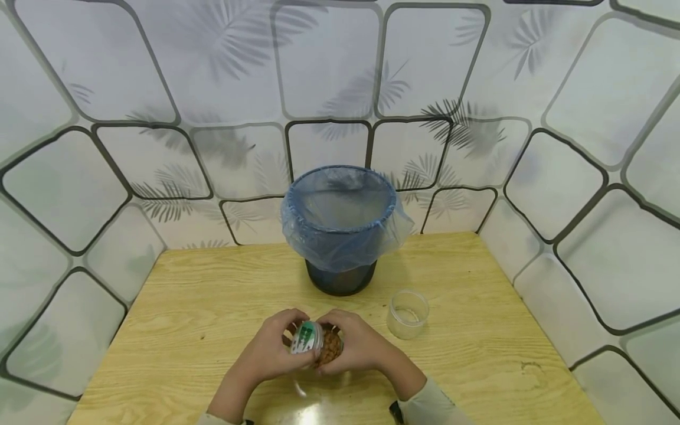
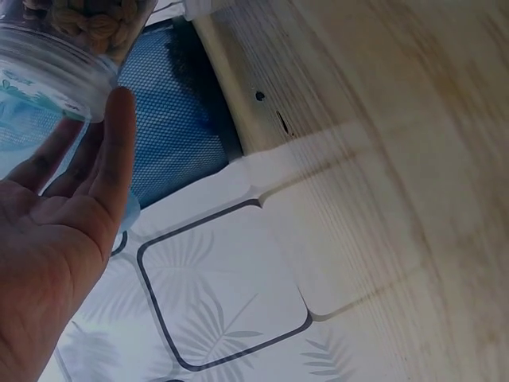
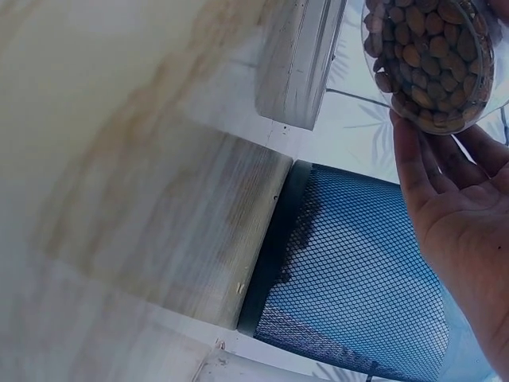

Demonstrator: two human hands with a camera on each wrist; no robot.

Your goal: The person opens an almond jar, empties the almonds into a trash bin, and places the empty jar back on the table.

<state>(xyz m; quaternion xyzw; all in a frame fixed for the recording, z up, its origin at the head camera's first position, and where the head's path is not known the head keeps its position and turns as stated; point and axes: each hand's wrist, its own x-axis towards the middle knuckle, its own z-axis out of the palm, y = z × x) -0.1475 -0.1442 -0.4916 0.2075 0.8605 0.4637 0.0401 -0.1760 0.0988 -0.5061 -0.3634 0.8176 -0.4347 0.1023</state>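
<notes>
A clear plastic jar (image 3: 433,68) of brown, almond-like nuts is held on its side between both hands, low in the middle of the head view. My left hand (image 1: 273,349) grips the lid (image 1: 306,338), which has a white and green label, with fingers and thumb around its edge. On the other side, my right hand (image 1: 357,345) grips the jar's body near its base, where the nuts (image 1: 332,347) show through. In the left wrist view the lid sits against the jar's mouth, left fingertips right at its rim. To the right stands a clear round container (image 1: 407,321).
A dark mesh bin (image 1: 342,280) lined with a blue plastic bag (image 1: 340,251) stands behind the hands, near the back of the wooden table (image 1: 212,301). Patterned walls (image 1: 329,71) enclose the table at the back and both sides.
</notes>
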